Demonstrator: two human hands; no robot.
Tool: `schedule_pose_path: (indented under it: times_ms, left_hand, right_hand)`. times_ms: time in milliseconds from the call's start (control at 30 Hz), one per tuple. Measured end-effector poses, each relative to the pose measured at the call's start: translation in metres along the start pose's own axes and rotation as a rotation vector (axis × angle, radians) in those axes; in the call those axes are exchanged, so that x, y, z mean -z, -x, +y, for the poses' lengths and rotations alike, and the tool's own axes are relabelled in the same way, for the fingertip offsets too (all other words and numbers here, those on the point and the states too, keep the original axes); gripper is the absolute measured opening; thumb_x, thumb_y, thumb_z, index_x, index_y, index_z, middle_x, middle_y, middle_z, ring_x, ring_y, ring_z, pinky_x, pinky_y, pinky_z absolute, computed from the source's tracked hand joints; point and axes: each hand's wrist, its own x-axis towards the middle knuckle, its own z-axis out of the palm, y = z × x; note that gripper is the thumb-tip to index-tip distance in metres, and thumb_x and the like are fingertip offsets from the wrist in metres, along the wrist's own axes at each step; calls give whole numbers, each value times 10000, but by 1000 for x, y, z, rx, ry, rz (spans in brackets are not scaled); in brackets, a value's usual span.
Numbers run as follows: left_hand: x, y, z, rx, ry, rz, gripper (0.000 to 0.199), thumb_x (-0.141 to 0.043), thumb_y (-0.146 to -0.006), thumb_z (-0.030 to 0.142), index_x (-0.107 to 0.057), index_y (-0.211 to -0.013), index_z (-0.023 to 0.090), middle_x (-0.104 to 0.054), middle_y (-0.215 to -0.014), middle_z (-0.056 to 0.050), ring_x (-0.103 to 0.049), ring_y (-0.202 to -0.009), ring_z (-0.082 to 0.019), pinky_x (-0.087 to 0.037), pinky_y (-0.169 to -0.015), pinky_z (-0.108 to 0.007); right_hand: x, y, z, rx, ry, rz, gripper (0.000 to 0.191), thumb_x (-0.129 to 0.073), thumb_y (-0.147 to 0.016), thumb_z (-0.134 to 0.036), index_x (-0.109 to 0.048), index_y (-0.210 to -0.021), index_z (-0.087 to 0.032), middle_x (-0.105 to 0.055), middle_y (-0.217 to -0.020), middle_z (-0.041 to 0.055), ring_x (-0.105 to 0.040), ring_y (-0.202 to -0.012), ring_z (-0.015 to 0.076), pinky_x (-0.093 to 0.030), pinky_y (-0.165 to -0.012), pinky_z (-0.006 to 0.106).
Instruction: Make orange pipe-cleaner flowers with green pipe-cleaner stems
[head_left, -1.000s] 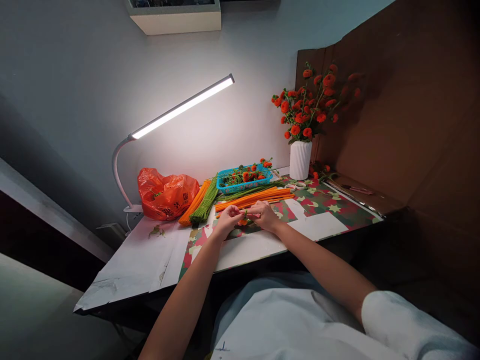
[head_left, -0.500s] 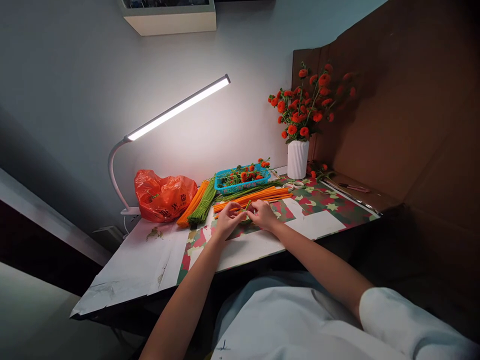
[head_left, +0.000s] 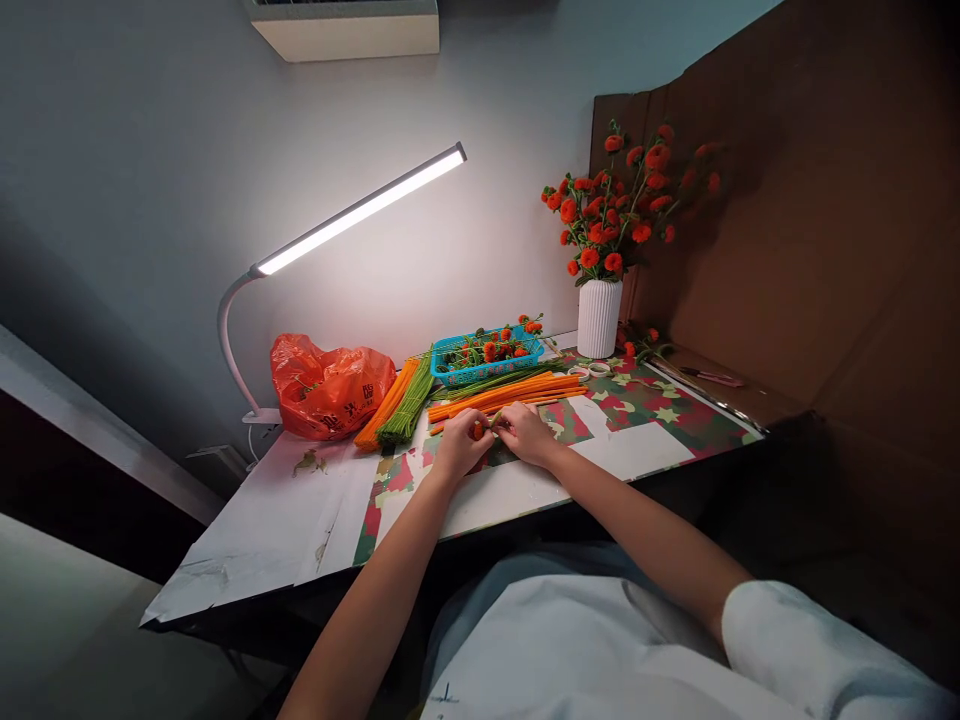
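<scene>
My left hand (head_left: pixel 459 442) is closed around a small orange flower (head_left: pixel 478 430), whose fuzzy head shows between thumb and fingers. Close against it, my right hand (head_left: pixel 527 436) pinches a short green stem piece (head_left: pixel 496 421). Whether the green piece joins the flower is hidden by my fingers. Just beyond both hands lie orange pipe cleaners (head_left: pixel 517 391) in a loose row. Further left, a bundle of green pipe cleaners (head_left: pixel 405 408) rests beside more orange ones (head_left: pixel 384 405).
A blue basket (head_left: pixel 487 374) of orange flowers stands at the back. Right of it are scissors (head_left: pixel 598 370) and a white ribbed vase (head_left: pixel 599 320) with flowers. On the left are a red plastic bag (head_left: pixel 330 390) and a lit lamp (head_left: pixel 367 208). Cardboard (head_left: pixel 787 220) walls the right side.
An orange flower head now shows in my left hand, where it was not visible before. My fingers have turned slightly, and the green piece sits lower. The view has shifted a little.
</scene>
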Motion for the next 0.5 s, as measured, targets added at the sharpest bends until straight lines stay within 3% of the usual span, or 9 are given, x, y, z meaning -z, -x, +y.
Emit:
schedule_pose_path:
  times_ms: [333,500]
  left_hand:
    - [-3,-3,-4,124,106,-20,101,-596,-600,119,-538,-590,201,-485,-611,27,-403,-594,-136,-315,-582,-244]
    - [0,-5,-10,246,296,-162,97,-609,-650,250,-556,-619,175,-489,-572,37,-416,-536,-104,-321,-532,-225]
  right_hand:
    - [1,1,-3,-38,-89,77,78,-582,-813,-139,-648,-829,-179,-647,-808,36,-531,-839,197,-291,-787,335]
    - [4,-2,-1,-34,-202,73,154,-614,-823,-194,-677,-964,-193,-640,-774,34,-522,-799,188,-320,-767,325]
